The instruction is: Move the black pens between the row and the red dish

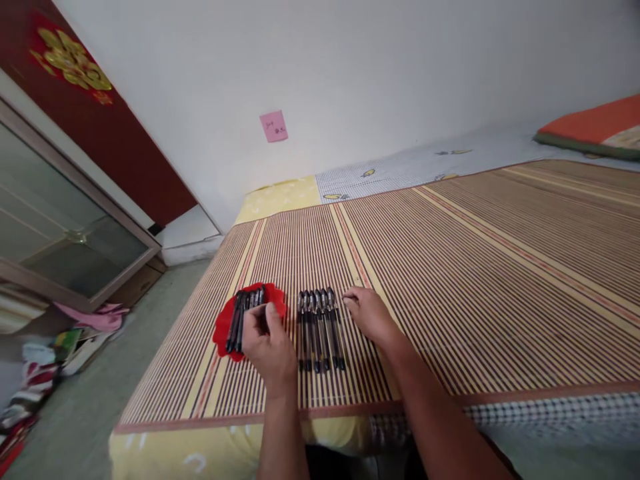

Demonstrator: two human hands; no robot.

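Note:
A red cloth (223,327) lies on the striped bamboo mat (475,267) with several black pens (239,319) on it. My left hand (270,347) rests over the cloth's right side, fingers curled on a black pen (261,298) there. To the right, a row of several black pens (320,330) lies side by side on the mat. My right hand (369,313) rests flat on the mat, its fingertips touching the right edge of that row.
The mat covers a bed against a white wall with a pink note (274,126). A folded orange cushion (595,127) sits far right. On the left are a glass-fronted cabinet (65,227) and clutter on the floor (45,360).

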